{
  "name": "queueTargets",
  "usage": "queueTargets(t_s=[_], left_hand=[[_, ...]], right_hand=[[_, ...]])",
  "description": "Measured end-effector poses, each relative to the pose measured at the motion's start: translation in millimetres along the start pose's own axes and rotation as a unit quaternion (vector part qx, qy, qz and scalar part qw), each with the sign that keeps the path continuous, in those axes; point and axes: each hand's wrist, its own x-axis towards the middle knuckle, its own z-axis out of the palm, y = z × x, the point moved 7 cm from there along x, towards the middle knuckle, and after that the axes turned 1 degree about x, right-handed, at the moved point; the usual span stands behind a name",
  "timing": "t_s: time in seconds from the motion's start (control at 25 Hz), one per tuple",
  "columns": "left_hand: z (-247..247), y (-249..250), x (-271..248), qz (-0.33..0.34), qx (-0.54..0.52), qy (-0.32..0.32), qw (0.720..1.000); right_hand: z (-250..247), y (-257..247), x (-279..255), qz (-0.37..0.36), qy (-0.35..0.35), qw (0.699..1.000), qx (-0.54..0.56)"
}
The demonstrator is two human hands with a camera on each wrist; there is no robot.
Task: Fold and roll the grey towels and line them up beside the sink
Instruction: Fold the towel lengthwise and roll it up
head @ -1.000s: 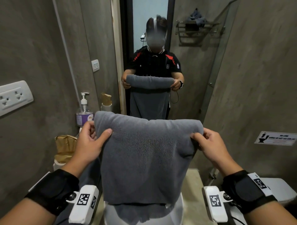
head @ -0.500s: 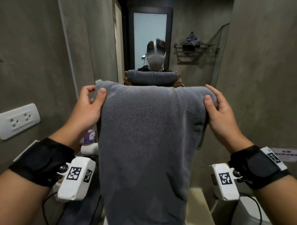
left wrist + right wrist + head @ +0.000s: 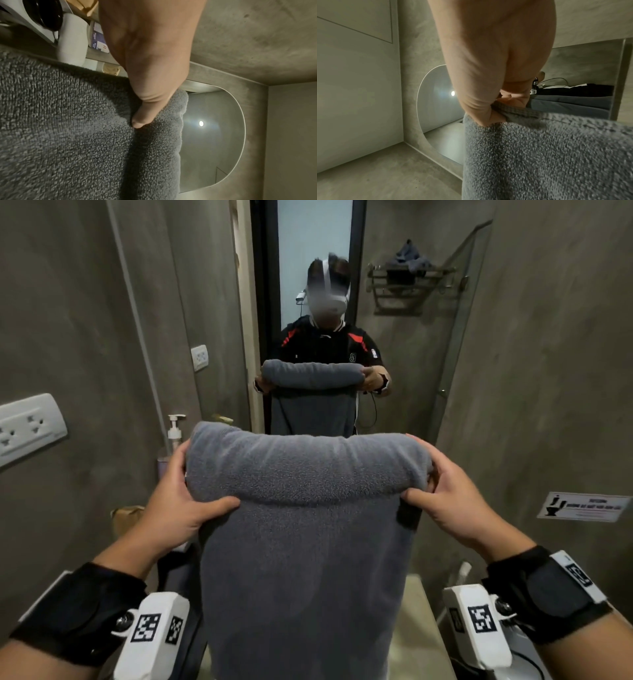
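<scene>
I hold a grey towel (image 3: 301, 542) up in the air in front of the mirror (image 3: 315, 251). Its top edge is folded over into a thick band, and the rest hangs straight down. My left hand (image 3: 185, 501) grips the band's left end, thumb across the front. My right hand (image 3: 445, 494) grips the right end the same way. In the left wrist view the thumb (image 3: 145, 116) presses into the towel (image 3: 68, 128). In the right wrist view the fingers (image 3: 488, 116) pinch the towel's (image 3: 547, 155) hemmed edge. The sink is hidden behind the towel.
A soap pump bottle (image 3: 175, 429) and a brown paper bag (image 3: 126, 517) stand at the left by the wall. Wall sockets (image 3: 29, 426) are on the left wall. A white toilet (image 3: 479, 631) is low on the right, under a sign (image 3: 584, 506).
Both hands came down from head height to chest height with the towel, and the folded band at the top has grown thicker. The view tilted, so more of the mirror shows.
</scene>
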Motion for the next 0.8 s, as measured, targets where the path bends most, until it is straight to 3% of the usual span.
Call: queueTargets(t_s=[0.12,0.44,0.8], left_hand=[[0,-12,-3,0.015,-0.009,0.016,1.000],[0,-11,-13,0.037,-0.065,0.104,0.992],[5,-6,-6,-0.014,-0.035,-0.001,0.999]], right_hand=[[-1,9,-6,0.001,-0.017,1.000,-0.007],[-16,35,-14,0.025,0.110,0.994,0.009],[-10,42,-11,0.080,0.135,0.988,-0.004]])
